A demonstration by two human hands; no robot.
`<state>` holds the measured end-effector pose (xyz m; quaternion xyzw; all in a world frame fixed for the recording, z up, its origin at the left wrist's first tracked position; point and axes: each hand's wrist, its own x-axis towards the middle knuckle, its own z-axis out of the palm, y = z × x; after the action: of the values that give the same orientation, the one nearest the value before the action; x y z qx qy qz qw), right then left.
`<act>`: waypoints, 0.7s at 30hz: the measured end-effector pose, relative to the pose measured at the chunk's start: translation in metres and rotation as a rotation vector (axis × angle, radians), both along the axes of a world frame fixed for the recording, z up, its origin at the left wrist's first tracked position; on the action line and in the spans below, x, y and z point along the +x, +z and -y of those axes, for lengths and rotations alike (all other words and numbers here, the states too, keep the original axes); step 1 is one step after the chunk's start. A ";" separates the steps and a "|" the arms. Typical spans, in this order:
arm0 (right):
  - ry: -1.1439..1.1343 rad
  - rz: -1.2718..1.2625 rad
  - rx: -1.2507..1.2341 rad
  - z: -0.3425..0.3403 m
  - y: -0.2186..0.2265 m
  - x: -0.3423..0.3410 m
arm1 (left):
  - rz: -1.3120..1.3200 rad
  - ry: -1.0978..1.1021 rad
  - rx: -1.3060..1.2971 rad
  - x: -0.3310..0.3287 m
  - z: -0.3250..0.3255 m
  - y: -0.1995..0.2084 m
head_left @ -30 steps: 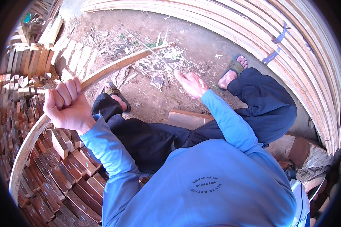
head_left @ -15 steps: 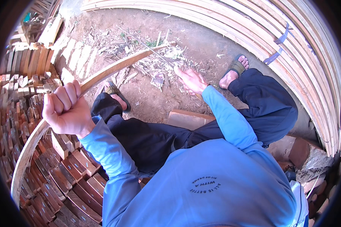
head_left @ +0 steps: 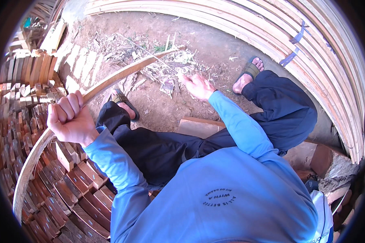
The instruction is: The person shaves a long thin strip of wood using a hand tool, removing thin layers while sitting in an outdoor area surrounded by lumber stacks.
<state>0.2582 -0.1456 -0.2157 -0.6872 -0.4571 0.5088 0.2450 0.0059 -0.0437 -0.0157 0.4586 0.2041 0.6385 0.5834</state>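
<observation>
My left hand (head_left: 71,119) is closed in a fist around a long, narrow wooden strip (head_left: 121,73). The strip runs from the lower left, through the fist, to a far end over the shavings; it looks curved. My right hand (head_left: 196,86) is closed on what looks like a long knife, its grip hidden by the fingers. The thin, dark blade (head_left: 150,53) points away to the far left and crosses the strip near its far end. Whether blade and wood touch I cannot tell.
Stacked short wooden blocks (head_left: 44,170) fill the left side. Long pale boards (head_left: 231,24), tied with a purple band (head_left: 297,37), curve along the far right. Wood shavings (head_left: 166,77) litter the dirt floor between my sandalled feet. A flat block (head_left: 200,126) lies before my lap.
My right hand has moved a little left with the knife, its blade shifting left across the strip. My left hand and the strip have hardly moved.
</observation>
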 end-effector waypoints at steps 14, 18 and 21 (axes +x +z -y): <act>-0.068 0.046 -0.154 0.002 -0.012 0.002 | -0.018 0.047 0.016 0.001 -0.004 0.002; -0.122 0.013 -0.325 0.001 -0.032 0.022 | -0.012 0.052 0.017 0.002 -0.002 0.003; -0.046 -0.075 -0.167 0.007 -0.027 0.007 | -0.003 0.032 -0.001 0.006 -0.001 0.005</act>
<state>0.2648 -0.1528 -0.2425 -0.6960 -0.3876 0.5648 0.2155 0.0124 -0.0424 -0.0110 0.4561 0.2126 0.6469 0.5729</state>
